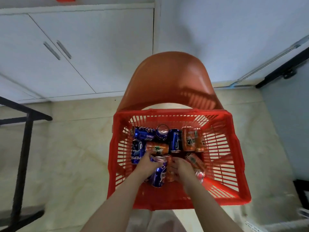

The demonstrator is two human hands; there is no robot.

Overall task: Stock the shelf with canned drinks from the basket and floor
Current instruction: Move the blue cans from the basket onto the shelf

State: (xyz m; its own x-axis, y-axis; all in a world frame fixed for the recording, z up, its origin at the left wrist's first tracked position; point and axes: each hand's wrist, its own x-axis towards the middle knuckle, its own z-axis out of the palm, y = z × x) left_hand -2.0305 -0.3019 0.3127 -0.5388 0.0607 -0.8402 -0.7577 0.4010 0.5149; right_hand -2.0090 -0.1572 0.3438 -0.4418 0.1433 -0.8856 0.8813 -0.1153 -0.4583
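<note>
A red plastic basket sits on an orange chair and holds several blue and orange drink cans. Both my hands reach down into it. My left hand is closed around the top of a blue can near the basket's front. Beside it, my right hand grips an orange can that is mostly hidden under my fingers. More blue cans and orange cans lie toward the back of the basket.
The orange chair stands under the basket against white cabinet doors. A black metal frame stands on the tiled floor at the left. A dark-edged panel runs along the right.
</note>
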